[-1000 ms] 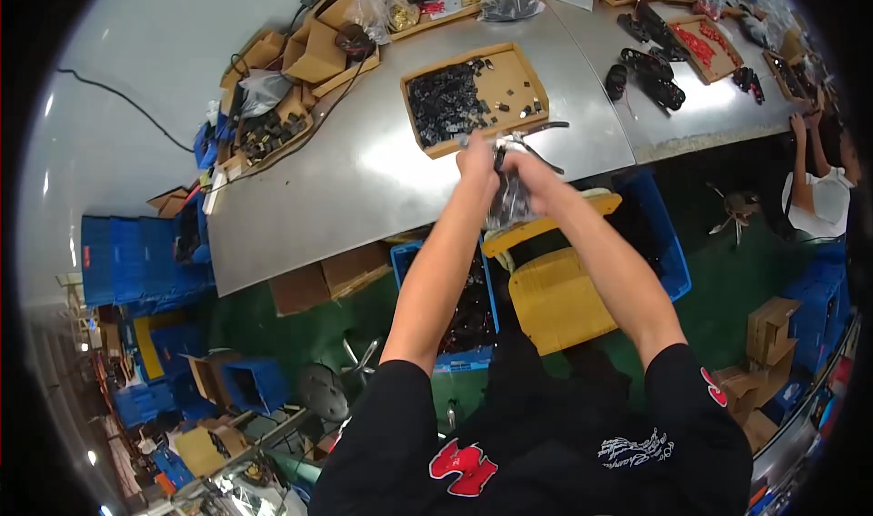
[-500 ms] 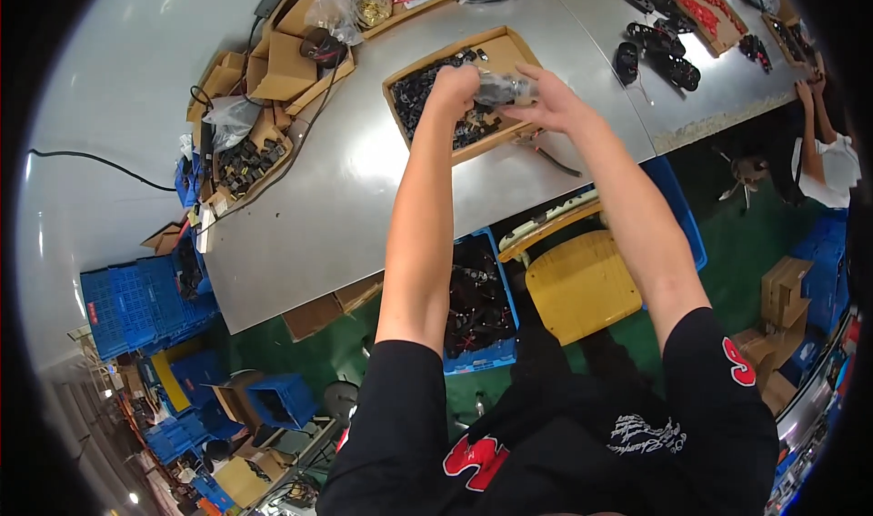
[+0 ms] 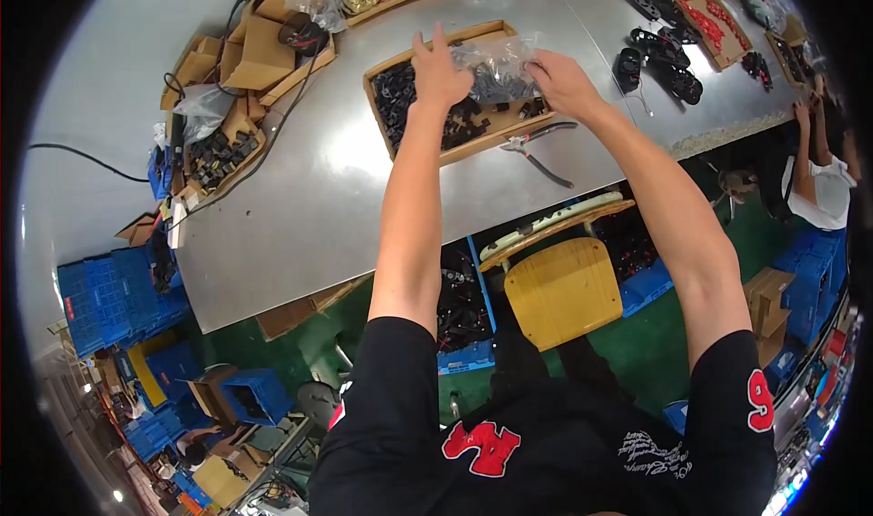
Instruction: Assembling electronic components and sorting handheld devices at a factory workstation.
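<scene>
A clear plastic bag (image 3: pixel 498 59) with small dark parts inside lies over a shallow cardboard tray (image 3: pixel 452 158). My right hand (image 3: pixel 566 83) pinches the bag's right edge. At the bag's left side is my left hand (image 3: pixel 440 72), its fingers stretched apart and pointing away from me; its thumb side is close to the plastic, and I cannot tell whether they touch. Loose small black parts (image 3: pixel 395 102) fill the tray's left side, and some lie along its near edge. Pliers with dark handles (image 3: pixel 535 148) rest on the metal table just in front of the tray.
Cardboard boxes (image 3: pixel 259 54) and a tray of dark parts (image 3: pixel 218 160) stand at the table's left. Farther right lie black devices (image 3: pixel 668 66) and a tray of red parts (image 3: pixel 714 30). Below the near edge is a yellow chair (image 3: pixel 564 293). Another person (image 3: pixel 823 184) sits far right.
The bag now lies spread wider over the tray. My left hand's fingers have straightened and spread, while my right hand has moved slightly right. The pliers show more fully.
</scene>
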Tool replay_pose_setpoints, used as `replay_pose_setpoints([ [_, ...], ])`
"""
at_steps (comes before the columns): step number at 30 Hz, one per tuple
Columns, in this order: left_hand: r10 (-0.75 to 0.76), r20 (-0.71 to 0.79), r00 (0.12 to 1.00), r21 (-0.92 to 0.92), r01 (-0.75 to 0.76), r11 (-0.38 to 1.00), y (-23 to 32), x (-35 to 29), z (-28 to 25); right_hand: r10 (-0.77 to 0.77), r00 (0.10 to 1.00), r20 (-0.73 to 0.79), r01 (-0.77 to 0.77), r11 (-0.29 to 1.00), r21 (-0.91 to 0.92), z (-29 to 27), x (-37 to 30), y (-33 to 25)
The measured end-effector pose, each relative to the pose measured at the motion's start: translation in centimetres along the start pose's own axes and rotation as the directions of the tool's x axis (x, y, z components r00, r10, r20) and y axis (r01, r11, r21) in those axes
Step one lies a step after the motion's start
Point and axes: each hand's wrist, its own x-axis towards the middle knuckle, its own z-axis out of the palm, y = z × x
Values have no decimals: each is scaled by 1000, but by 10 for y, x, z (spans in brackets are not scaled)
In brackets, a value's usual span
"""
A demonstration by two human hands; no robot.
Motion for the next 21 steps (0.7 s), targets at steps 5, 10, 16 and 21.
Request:
replay_pose_setpoints([
  [5,-81,412,908,-113,139,984,3,8,-6,9,993,-121,-21,995,-102,-13,4,23],
  [10,-49,519,854,-130,135,982,13,15,-24,33,986,-162,-57,987,-148,-22,26,11],
  [16,-245,315,917,-131,298,946,3,-4,2,94,990,-103,-109,982,-152,-13,42,9],
  [21,-214,136,967,-207,239,949,17,-15,13,-21,977,-212,-29,973,-229,-18,52,3],
])
